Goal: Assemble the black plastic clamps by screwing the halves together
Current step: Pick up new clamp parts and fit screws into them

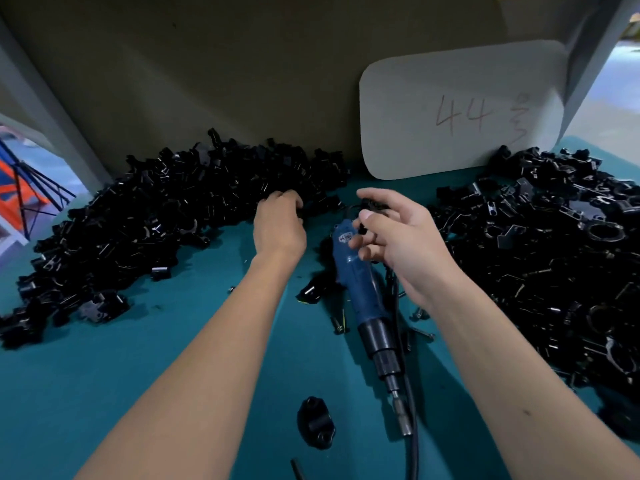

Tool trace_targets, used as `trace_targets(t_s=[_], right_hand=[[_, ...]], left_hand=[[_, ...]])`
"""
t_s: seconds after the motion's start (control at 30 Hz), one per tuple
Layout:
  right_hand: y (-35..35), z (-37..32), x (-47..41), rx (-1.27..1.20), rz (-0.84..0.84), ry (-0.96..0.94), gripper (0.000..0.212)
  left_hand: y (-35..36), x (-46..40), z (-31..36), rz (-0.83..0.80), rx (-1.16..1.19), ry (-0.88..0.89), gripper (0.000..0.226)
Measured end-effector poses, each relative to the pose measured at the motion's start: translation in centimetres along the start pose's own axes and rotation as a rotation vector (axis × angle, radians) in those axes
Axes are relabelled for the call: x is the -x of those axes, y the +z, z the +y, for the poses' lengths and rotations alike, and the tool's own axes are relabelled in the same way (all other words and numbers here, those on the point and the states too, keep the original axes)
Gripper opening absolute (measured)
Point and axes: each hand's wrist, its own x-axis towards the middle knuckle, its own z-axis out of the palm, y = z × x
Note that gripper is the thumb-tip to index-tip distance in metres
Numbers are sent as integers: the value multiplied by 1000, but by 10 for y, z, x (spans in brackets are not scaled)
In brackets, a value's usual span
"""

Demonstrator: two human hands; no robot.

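Reaching the left hand [278, 221], fingers curled into the left heap of clamp halves [149, 220], for one piece, while pinching a small black part [372, 205] in the right hand [398, 237] above the idle blue screwdriver [360, 282]; probably best lifting singly.

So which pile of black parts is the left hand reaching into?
The left hand digs into the left pile; the right pile, below the "44" card, goes untouched.
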Motion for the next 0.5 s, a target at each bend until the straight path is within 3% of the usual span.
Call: trace_targets(t_s=[0.2, 0.3, 0.4, 0.5], right_hand=[[-27, 7, -1, 12, 185, 85, 29], [-42, 8, -3, 164, 365, -18, 27], [-57, 5, -6, 192, 488, -70, 25], [-61, 3, -5, 166, 425, -34, 28]], left_hand=[[-11, 7, -3, -30, 119, -110, 17], [-19, 19, 0, 41, 237, -155, 18], [-23, 39, 6, 153, 487, -245, 31], [-30, 59, 13, 205, 899, -513, 38]])
